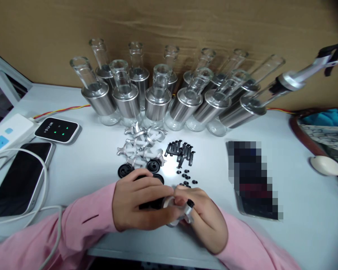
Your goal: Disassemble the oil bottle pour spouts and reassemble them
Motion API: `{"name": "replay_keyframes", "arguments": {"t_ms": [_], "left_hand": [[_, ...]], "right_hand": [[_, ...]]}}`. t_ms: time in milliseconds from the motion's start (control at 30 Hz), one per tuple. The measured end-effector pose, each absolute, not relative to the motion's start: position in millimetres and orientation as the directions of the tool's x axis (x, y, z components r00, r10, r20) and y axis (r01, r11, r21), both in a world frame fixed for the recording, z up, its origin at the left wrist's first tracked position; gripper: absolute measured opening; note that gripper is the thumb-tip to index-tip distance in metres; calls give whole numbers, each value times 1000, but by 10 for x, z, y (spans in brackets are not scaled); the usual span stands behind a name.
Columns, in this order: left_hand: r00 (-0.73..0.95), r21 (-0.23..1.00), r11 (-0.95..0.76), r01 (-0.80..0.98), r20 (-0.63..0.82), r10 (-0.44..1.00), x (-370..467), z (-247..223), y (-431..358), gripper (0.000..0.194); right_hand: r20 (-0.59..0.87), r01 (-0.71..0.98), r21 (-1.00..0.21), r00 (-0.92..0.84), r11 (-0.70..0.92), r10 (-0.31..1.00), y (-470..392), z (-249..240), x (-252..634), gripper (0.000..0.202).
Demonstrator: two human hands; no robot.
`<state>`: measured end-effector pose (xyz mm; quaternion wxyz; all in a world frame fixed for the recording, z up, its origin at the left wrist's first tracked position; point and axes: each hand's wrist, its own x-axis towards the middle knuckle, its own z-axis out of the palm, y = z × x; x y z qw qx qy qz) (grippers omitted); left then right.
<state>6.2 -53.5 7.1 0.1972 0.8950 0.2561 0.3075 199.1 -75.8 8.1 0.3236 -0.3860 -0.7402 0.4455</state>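
Near the table's front edge, both hands meet around a silver pourer spout [187,214] with a small black tip. My left hand [146,200] has its fingers and thumb closed on the spout from the left. From the right, my right hand [204,213] wraps its fingers against the same part, some of them hidden. Black round caps [125,170] lie beside and under my left hand. Beyond them is a pile of silver and white spout parts [142,144]. Black levers [183,150] and small black plugs [186,176] lie to the right of the pile.
Glass bottles with steel sleeves [157,98] stand in rows at the back; the rightmost carries a spout [295,80]. A phone [253,180] lies right, near a white oval object [326,165]. At left are another phone [19,180], a Wi-Fi device [58,129], a power strip [9,133] and cables.
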Motion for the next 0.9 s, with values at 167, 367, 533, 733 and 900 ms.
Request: {"name": "replay_keyframes", "arguments": {"t_ms": [167, 367, 533, 733, 900], "left_hand": [[710, 439, -843, 310, 483, 513, 73, 70, -552, 18], [670, 458, -836, 303, 521, 528, 57, 27, -559, 16], [594, 460, -808, 368, 552, 585, 36, 27, -503, 12], [527, 472, -758, 451, 545, 653, 9, 45, -474, 13], [500, 472, -766, 436, 581, 642, 7, 15, -484, 15]], "right_hand": [[177, 339, -865, -482, 370, 858, -725, 103, 1978, 43], [249, 439, -794, -397, 421, 883, -641, 175, 2118, 21], [362, 597, -684, -219, 418, 906, -528, 172, 2275, 11], [401, 780, -428, -288, 456, 870, -494, 79, 2299, 13], [343, 858, -306, -306, 413, 888, -478, -54, 2339, 18]]}}
